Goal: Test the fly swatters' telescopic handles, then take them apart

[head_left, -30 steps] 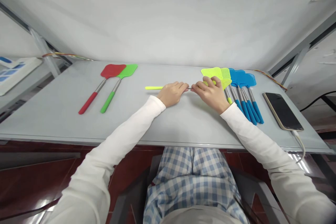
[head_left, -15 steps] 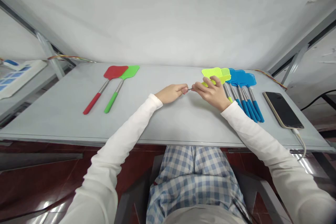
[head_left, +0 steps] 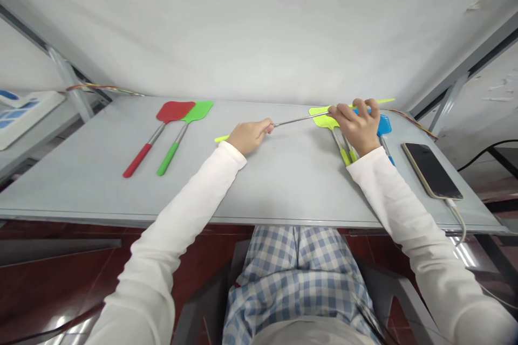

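- My left hand (head_left: 247,136) is closed around the handle of one yellow-green fly swatter (head_left: 301,119), and the handle end comes out behind my fist.
- My right hand (head_left: 360,126) pinches the same swatter at the other end of its rod, near the head, with the thumb side on the metal and the other fingers bent and a little apart.
- This swatter is above the grey table (head_left: 275,188), between my two hands, and its thin metal rod rises a little to the right.
- Under and beside my right hand lie other yellow-green swatters (head_left: 324,119) and the blue swatters (head_left: 384,124) (my hand and sleeve cover part of them, so I cannot count them well).
- Well apart, on the left side, lie the red swatter (head_left: 140,159) and the green swatter (head_left: 168,158); the red head overlaps the green one.
- On the right side, a phone (head_left: 433,170) lies with a white cable (head_left: 457,214) plugged in its near end.
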Demonstrator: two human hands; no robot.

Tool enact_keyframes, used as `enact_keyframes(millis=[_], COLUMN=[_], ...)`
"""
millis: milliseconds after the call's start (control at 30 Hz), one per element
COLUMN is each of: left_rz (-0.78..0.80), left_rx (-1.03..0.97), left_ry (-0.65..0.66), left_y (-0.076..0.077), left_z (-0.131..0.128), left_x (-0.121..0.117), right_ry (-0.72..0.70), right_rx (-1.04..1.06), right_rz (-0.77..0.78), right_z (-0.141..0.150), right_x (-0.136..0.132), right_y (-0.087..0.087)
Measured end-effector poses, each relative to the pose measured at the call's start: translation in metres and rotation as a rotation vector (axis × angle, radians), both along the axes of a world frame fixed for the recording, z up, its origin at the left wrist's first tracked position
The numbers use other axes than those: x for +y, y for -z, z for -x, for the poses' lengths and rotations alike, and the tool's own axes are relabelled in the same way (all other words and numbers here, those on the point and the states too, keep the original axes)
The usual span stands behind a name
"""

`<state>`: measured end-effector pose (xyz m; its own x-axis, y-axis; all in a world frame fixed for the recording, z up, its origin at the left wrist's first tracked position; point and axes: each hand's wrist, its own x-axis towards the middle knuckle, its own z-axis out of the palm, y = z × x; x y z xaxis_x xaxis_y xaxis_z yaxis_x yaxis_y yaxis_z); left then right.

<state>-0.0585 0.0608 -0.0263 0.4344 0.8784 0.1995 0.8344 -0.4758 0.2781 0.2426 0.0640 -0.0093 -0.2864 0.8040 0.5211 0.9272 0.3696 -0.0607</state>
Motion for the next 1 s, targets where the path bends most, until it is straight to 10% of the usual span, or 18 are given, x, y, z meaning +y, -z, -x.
enact_keyframes(millis=[200,400,1000], left_rz=[-0.199,-0.441,-0.506], left_rx=[0.037,-0.042,0.170], left_ry=[-0.073,0.151,0.122], left_y=[0.014,0.027,0.031], left_z=[-0.007,-0.022,0.004], left_x=[-0.003,-0.004,0.015], right_ry=[-0.014,-0.223,-0.300], right_rx=[-0.123,-0.316,-0.358], right_rz=[-0.179,-0.097,-0.283], right_z=[0.030,0.066,0.033], right_x=[-0.011,-0.023,0.003], right_y=[0.016,0.030,0.021])
